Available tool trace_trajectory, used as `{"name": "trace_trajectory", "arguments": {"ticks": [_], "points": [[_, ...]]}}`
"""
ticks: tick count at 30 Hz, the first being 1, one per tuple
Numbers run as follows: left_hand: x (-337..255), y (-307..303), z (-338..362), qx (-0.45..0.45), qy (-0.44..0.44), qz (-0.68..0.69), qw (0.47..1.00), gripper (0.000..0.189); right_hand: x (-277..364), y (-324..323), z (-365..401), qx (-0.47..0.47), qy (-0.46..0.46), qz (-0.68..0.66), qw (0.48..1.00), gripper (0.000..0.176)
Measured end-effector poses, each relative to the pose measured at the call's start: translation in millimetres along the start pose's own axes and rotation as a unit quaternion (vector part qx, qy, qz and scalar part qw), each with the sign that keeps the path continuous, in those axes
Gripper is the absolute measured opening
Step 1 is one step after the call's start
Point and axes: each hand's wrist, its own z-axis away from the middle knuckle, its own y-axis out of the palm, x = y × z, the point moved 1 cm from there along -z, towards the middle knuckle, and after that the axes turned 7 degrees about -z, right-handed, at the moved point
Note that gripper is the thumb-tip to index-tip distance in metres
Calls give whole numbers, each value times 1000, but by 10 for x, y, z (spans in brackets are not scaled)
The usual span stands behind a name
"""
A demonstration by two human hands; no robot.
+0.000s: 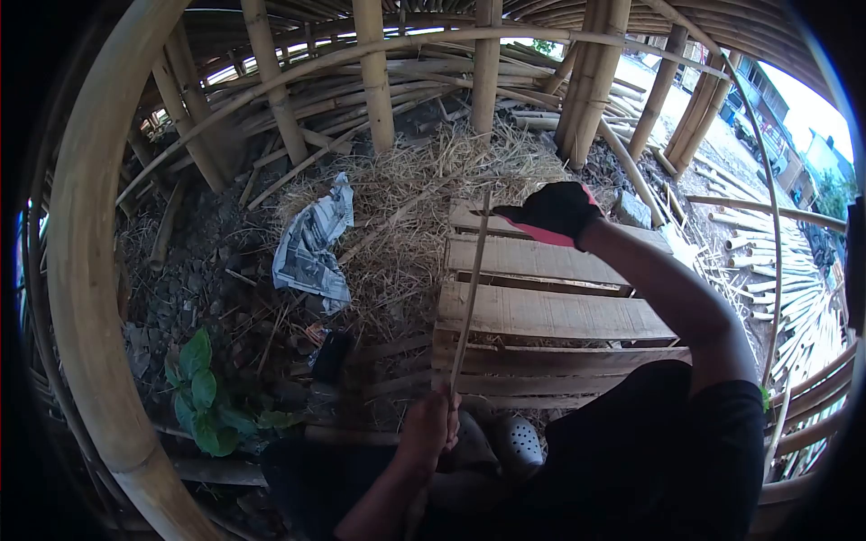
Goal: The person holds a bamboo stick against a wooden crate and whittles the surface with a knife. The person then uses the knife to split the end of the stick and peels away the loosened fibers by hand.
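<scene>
My bare left hand [428,424] is closed around the lower end of a long, thin bamboo strip [471,298], which slants upward and away from me. My right hand [555,215], in a black and pink glove, is closed near the strip's upper end. From it a narrow dark point, which looks like a knife blade [484,213], reaches across the strip; its handle is hidden in the glove. Beneath the strip and my right arm lies a slatted wooden platform [550,311].
Straw-like shavings [397,234] cover the ground, with crumpled newspaper [316,242] on them. A leafy plant [200,392] grows at lower left. Upright bamboo poles [372,77] stand ahead, and a thick curved pole [86,252] rises at left. Cut bamboo [803,307] lies at right.
</scene>
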Motion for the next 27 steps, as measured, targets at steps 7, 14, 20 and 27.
{"name": "trace_trajectory", "arguments": {"ticks": [7,14,20,27], "points": [[38,21,64,-41,-11,-16,999,39,310,347,440,-48,-43,-66,996,74],[7,50,85,-40,-14,-19,999,39,952,626,855,52,-199,-107,973,65],[-17,-15,101,11,-54,22,998,38,-1274,690,-885,-256,171,-24,951,72],[44,32,95,-30,-70,11,997,37,-1120,409,-139,-186,289,-285,895,89]]}}
